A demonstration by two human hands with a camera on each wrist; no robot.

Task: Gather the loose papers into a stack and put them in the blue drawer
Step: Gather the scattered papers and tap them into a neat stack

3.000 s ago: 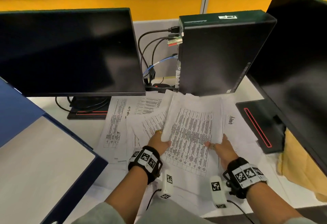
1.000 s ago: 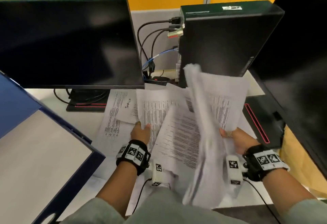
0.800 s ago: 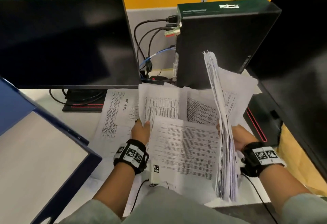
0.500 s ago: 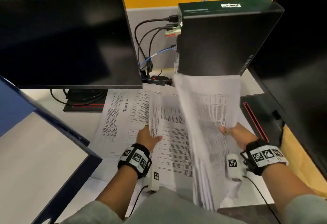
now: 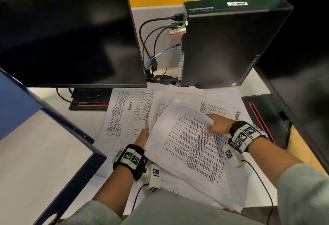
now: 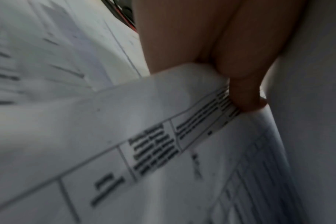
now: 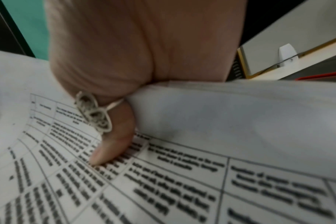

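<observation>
A stack of printed papers lies tilted just above the desk in front of me. My right hand grips its far right edge, thumb on the top printed sheet, with the bundle's edge in the crook of the hand. At the stack's left edge is my left hand; its thumb pinches a printed sheet, and its fingers are hidden under the paper. More loose sheets are spread on the desk beyond. The blue drawer stands open at the left, with a pale inside.
A dark monitor on its stand stands behind the papers at the left. A black computer case with cables is at the back. A second monitor and its base border the right side.
My right hand has lowered the stack from upright to nearly flat over the desk sheets. My left hand has moved to the stack's left edge and taken hold of paper there.
</observation>
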